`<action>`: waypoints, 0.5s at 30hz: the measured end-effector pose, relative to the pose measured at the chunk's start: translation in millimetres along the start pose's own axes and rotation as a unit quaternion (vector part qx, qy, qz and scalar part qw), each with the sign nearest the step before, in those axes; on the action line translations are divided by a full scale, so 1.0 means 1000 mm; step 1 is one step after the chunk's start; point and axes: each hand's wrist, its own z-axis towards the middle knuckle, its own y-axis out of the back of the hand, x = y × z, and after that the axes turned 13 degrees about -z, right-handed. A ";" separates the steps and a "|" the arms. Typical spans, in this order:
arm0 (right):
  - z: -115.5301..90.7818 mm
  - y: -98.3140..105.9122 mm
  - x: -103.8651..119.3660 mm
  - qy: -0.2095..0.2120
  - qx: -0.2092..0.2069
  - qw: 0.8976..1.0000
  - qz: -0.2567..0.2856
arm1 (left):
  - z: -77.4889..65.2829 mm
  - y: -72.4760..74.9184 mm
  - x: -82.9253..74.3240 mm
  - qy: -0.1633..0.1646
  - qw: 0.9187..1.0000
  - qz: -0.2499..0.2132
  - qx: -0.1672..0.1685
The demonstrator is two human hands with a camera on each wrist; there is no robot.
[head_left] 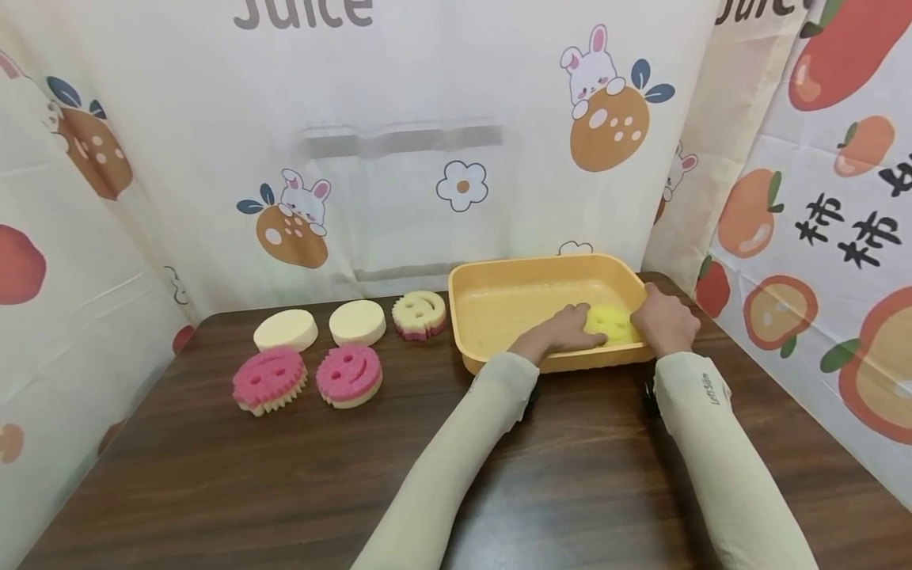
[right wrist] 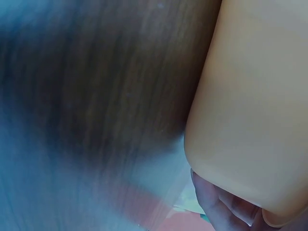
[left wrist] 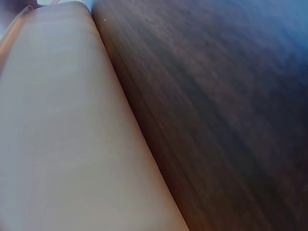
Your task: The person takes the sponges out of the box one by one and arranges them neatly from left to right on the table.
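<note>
A yellow smiley-face sponge (head_left: 610, 323) lies in the right end of a pale orange plastic basin (head_left: 527, 362). My left hand (head_left: 566, 328) reaches over the basin's near wall and grips the sponge's left side, thumb at the near edge and fingers at the far one. At the right end of the basin, my right hand (head_left: 666, 318) grips the rim. In the right wrist view, fingers (right wrist: 219, 204) of that hand curl against the outside of the basin's corner. The left wrist view shows mostly the basin's wall (left wrist: 72, 120).
Left of the basin stand two plain cream round sponges (head_left: 358, 322), a cream-topped smiley sponge (head_left: 419, 313) and two pink-topped smiley sponges (head_left: 349, 374). All rest on a dark wooden table (head_left: 285, 491). Printed curtains (head_left: 399, 206) close off the back and sides.
</note>
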 end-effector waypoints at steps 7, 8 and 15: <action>0.002 -0.001 -0.002 -0.002 -0.003 1.000 0.002 | -0.003 -0.002 -0.002 0.001 1.000 0.000 -0.013; 0.002 -0.001 -0.002 -0.001 -0.005 1.000 0.004 | -0.003 -0.002 -0.002 0.001 1.000 -0.003 -0.015; 0.000 -0.001 -0.001 0.007 -0.005 1.000 0.004 | -0.006 -0.003 0.000 0.005 0.998 -0.054 -0.017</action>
